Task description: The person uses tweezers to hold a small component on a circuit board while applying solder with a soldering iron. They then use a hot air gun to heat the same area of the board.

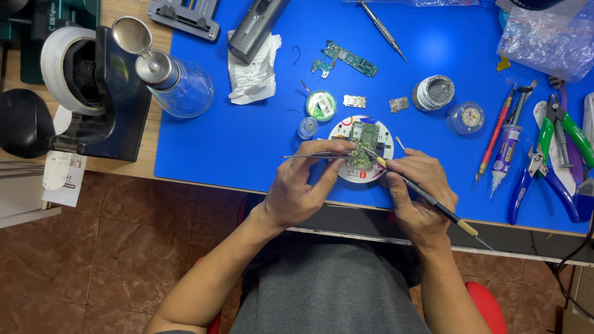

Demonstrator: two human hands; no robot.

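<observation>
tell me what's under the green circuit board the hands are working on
The green circuit board lies on a round white disc with coloured markings, which rests on the blue mat. The left hand and right hand cover the disc's near edge.

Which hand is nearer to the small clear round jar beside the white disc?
Left. The left hand lies just below the small clear jar; the right hand is farther, beyond the white disc.

The left hand and right hand hide the near rim of the white round holder. The plastic bag is cut off at the far right edge.
</observation>
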